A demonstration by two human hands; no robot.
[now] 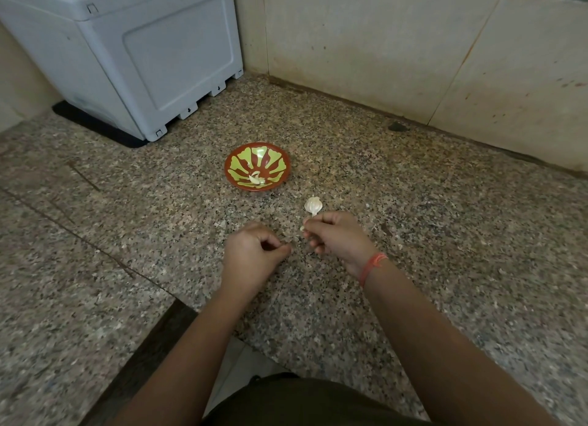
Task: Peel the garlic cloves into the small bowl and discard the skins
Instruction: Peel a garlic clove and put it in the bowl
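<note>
Surface: speckled granite counter (pixel 413 235) running into a corner of pale tiled wall (pixel 350 44)
Upper left of frame: white appliance (pixel 143 60) standing on a black mat (pixel 95 123)
Bowl (pixel 232 161): small, red with green petals, centre of frame, well beyond both hands; at least one peeled clove (pixel 256 179) lies in its near side
Garlic bulb (pixel 313 205): on the counter between the bowl and the right hand, just beyond the knuckles, stalk pointing toward the person
Right hand (pixel 337 235): right of centre, orange wristband (pixel 372 265) on the wrist; fingers curled, thumb and fingertips pinching a small pale garlic clove (pixel 303 227) at its left edge
Left hand (pixel 251 254): just left of the right hand and apart from it; fingers curled in, thumb tip against the forefinger; nothing shows between them, and a scrap of skin would be too small to tell
Step in hand: probably stripping skin off the pinched clove
Doing it well: hold the clove steady by its blunt end, catch the loose skin at the tip with the left thumbnail, peel along the length and turn the clove to reach all sides
Care: papery skin likely clings to fingers, so drop only the bare clove into the bowl
Skins: gather in one spot for discarding
</note>
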